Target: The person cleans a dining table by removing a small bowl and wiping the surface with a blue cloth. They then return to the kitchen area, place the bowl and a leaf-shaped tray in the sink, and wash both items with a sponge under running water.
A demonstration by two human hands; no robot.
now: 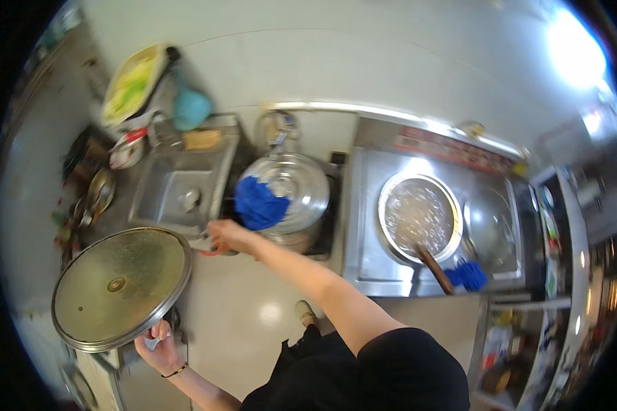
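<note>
1. Pale wall (288,61) runs behind a sink (161,195) on the left and a steel cooktop (365,205) on the right, with a covered steel pot (307,179) between them.
2. Large glass lid (116,312), metal-rimmed and tilted, lies in front of the sink's near left corner. The left hand (160,351) is at the lid's near right edge, fingers curled and seemingly pinching the rim; a pale scrap shows among them.
3. At the sink's near right corner is the right hand (232,236), fingers bent inward over something blurred, beside a red-orange strip (218,253) — whether they grip or only touch, I cannot tell.
4. Across the covered pot's left side lies a blue cloth (260,204). Near the cooktop's middle, an open pot (383,209) holds bubbling liquid, with a wooden handle (434,271) slanting out toward the near edge, next to a second blue cloth (470,275).
5. My judgement: the step in hand is supporting the lid one-handed while the other hand works at the sink corner. The next move calls for a firm rim hold and a steady tilt — the lid is broad and probably awkward.
</note>
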